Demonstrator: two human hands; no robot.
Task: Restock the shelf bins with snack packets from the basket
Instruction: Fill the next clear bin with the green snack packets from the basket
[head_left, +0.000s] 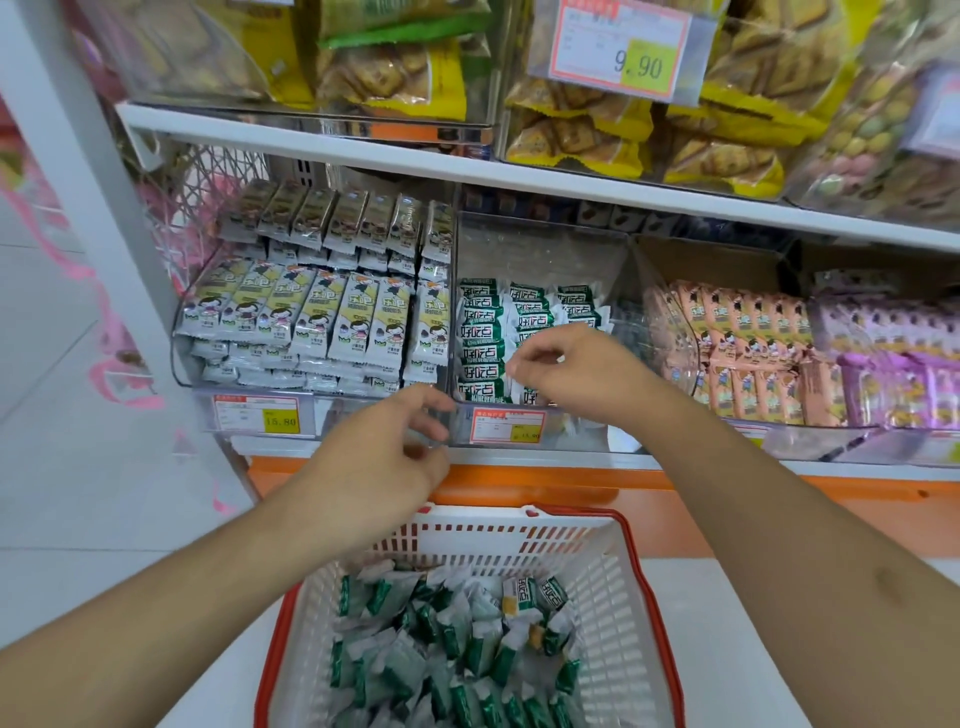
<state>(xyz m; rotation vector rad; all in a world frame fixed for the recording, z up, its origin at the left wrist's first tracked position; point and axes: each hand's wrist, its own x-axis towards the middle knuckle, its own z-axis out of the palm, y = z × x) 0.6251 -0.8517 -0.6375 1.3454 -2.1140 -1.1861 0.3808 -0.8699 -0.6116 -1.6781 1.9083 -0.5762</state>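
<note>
A white basket with a red rim (615, 577) sits low in front of me, holding several green-and-white snack packets (441, 649). On the lower shelf, the middle clear bin (545, 249) has rows of the same green-and-white packets (483, 332) along its left and front. My right hand (582, 371) is inside this bin, over the packets, with fingertips pinching the white end of one packet (527, 392). In front of the bin's lower left corner my left hand (389, 441) hovers with fingers loosely curled and nothing in it.
The left bin holds yellow-and-white packets (311, 312); bins to the right hold pink packets (748, 353) and purple packets (893, 364). Price tags (506, 426) hang on the bin fronts. Bags of biscuits (576, 135) fill the shelf above. An orange ledge (571, 480) runs under the bins.
</note>
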